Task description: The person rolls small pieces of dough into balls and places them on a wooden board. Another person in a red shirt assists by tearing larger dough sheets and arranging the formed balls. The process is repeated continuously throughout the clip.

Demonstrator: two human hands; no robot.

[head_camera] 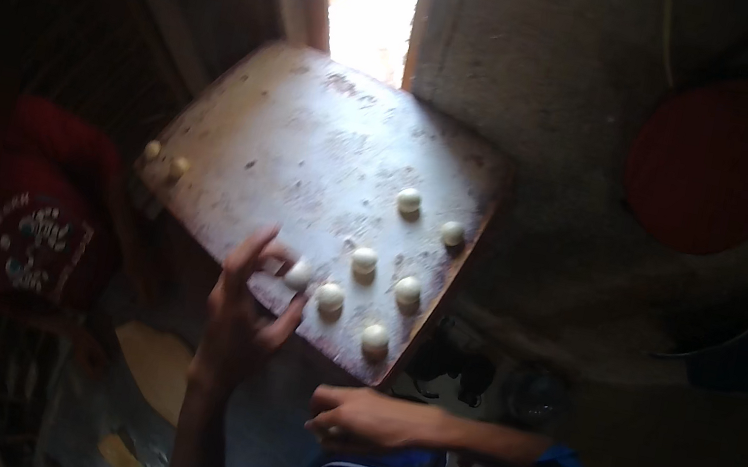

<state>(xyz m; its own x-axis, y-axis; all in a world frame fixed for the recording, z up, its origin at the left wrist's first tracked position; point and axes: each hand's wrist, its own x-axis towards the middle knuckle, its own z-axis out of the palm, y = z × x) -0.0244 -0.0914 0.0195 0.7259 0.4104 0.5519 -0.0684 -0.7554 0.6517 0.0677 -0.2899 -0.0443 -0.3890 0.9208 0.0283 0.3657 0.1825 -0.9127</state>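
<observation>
My left hand point(250, 305) reaches over the near edge of a worn, pale board or tabletop point(301, 138). Its thumb and fingers are spread around a white dough-like ball point(297, 274), which looks slightly blurred; whether they press on it is unclear. Just right of it lies another ball point(330, 297), and several more like it, including a ball near the corner point(375, 340), are scattered over the right part of the surface. Close to my body, below the board, my right hand point(361, 415) is curled. A small pale spot shows under its fingers, too dark to identify.
At the left stands a person in a red printed shirt point(47, 213). Two smaller balls point(166, 157) sit at the board's left corner. A flat tan sheet point(156, 364) lies lower left. To the right are a round red object point(724, 164) and a dark blue container point(735, 357).
</observation>
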